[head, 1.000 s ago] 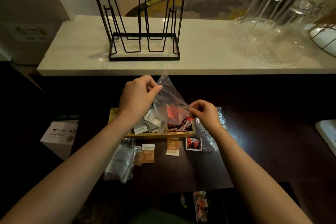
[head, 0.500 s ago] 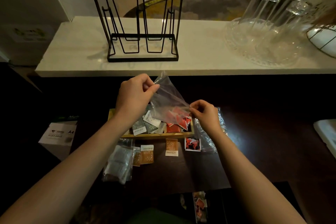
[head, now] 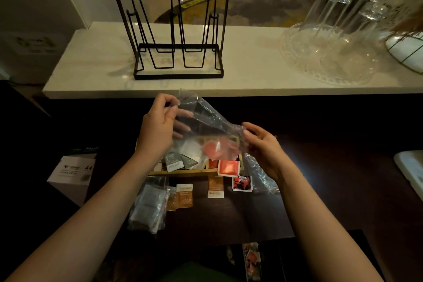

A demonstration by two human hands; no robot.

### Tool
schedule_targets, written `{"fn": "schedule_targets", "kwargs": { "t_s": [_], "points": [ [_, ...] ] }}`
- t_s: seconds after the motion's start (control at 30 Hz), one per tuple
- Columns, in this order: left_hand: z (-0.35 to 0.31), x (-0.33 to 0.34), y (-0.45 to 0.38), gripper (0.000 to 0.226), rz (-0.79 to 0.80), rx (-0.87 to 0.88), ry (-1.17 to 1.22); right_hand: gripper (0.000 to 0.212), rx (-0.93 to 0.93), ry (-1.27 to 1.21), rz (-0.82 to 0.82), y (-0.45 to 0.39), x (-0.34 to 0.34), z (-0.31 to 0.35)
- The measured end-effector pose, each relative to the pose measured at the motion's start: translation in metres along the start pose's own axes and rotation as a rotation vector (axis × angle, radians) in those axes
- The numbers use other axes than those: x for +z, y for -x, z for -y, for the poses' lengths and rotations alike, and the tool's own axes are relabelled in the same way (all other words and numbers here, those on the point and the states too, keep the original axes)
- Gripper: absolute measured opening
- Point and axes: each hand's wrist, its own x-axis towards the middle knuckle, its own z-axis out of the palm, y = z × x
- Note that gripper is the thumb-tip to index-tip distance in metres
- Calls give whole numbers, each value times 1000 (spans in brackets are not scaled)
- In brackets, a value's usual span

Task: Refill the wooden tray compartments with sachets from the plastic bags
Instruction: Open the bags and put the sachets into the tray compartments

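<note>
Both hands (head: 158, 128) (head: 263, 146) in pinching grip on crumpled clear bag (head: 206, 121), seemingly near-empty

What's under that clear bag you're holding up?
Under the clear bag, held by the left hand and right hand, sits the wooden tray with grey and red sachets. Its far compartments are blurred behind plastic.

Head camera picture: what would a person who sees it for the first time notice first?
First, the clear plastic bag held up in the middle by the left hand and right hand, with red sachets showing through it above the wooden tray. Next, the black wire rack on the pale counter behind, and upturned glasses at far right.
</note>
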Motion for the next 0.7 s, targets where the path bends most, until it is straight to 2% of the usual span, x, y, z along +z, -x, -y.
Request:
{"fn": "schedule_targets", "kwargs": {
  "t_s": [0.07, 0.13, 0.23, 0.43, 0.5, 0.6, 0.7],
  "points": [
    [5, 0, 2, 13, 8, 3, 34, 41, 80, 34, 108, 3, -1, 0],
    [14, 1, 4, 14, -1, 3, 42, 26, 77, 139, 164, 5, -2, -3],
    [28, 3, 5, 14, -45, 55, -45, 8, 11, 267, 62, 7, -3, -10],
    [43, 6, 11, 10, -85, 119, -152, 12, -133, 250, -113, 5, -2, -10],
    [49, 6, 14, 8, -98, 110, -166, 14, -212, 281, -234, 5, -1, -12],
    [60, 4, 18, 8, -116, 76, -173, 16, -321, 356, -526, 1, -18, -24],
    [81, -1, 26, 6, -81, -38, -245, 12, -272, 298, -749, 3, -44, -41]
  ]
}}
